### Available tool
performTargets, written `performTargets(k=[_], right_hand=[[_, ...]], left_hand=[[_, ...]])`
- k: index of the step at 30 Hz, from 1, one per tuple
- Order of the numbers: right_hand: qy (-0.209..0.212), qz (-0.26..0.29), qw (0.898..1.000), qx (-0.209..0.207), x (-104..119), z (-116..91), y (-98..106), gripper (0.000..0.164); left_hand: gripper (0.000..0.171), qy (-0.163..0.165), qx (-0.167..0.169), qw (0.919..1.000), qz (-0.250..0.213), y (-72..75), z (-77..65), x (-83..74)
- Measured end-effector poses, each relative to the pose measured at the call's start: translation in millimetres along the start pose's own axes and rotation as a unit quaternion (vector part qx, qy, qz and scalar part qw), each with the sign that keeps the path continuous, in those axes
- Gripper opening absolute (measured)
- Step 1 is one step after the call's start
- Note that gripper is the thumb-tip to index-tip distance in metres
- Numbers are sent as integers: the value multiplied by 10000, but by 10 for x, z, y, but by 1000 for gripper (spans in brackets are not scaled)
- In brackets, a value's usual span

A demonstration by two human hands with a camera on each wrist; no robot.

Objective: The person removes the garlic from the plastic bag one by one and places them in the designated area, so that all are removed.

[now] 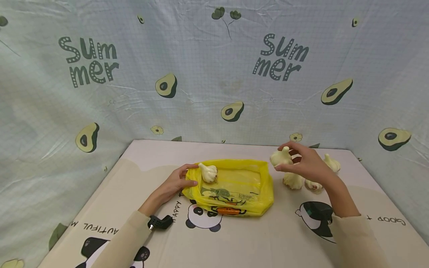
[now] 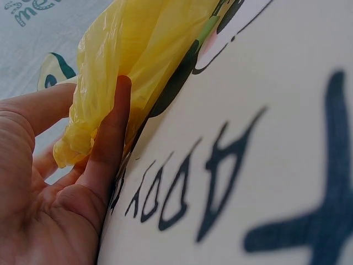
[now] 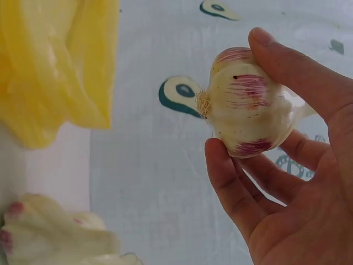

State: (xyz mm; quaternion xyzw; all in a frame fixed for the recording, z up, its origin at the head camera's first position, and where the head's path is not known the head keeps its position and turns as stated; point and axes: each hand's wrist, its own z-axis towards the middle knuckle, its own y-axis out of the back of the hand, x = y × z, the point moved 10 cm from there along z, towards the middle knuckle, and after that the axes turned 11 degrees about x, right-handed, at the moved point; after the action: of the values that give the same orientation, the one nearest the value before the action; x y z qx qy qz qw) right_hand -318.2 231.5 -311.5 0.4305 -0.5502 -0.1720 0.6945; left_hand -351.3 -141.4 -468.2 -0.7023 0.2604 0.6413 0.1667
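An open yellow plastic bag (image 1: 231, 212) lies on the table with its mouth spread wide. One garlic bulb (image 1: 209, 174) rests at its left end. My left hand (image 1: 171, 185) grips the bag's left side; in the left wrist view the thumb and fingers curl around gathered plastic (image 2: 94, 99). Right of the bag, my right hand (image 1: 308, 163) pinches another garlic bulb (image 1: 280, 158) above the table. In the right wrist view that bulb (image 3: 248, 105) shows purple streaks and a root tuft, with thumb and fingertips on opposite sides.
Below and beside my right hand, more garlic bulbs lie on the table: one near the bag (image 1: 293, 181), one partly behind the wrist (image 1: 313, 185), one farther back (image 1: 331, 163). A patterned cloth (image 1: 201, 56) hangs behind the table (image 1: 254, 242), which has panda prints.
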Motion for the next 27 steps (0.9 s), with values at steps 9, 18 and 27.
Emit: performTargets(k=[9,18,27], right_hand=[[-337,-63,9993,-134,-262,-182,157,59],[-580,68,9980,-226,-515,-329,320,63],[-864,-75,9959,-275,-825,-427,442,68]], left_hand=[[69,16,-19,10000,-16,-14,8,-14],[69,46,47,10000,-60,-28,7,-7],[70,144,12,9999,-74,-24,0,19]])
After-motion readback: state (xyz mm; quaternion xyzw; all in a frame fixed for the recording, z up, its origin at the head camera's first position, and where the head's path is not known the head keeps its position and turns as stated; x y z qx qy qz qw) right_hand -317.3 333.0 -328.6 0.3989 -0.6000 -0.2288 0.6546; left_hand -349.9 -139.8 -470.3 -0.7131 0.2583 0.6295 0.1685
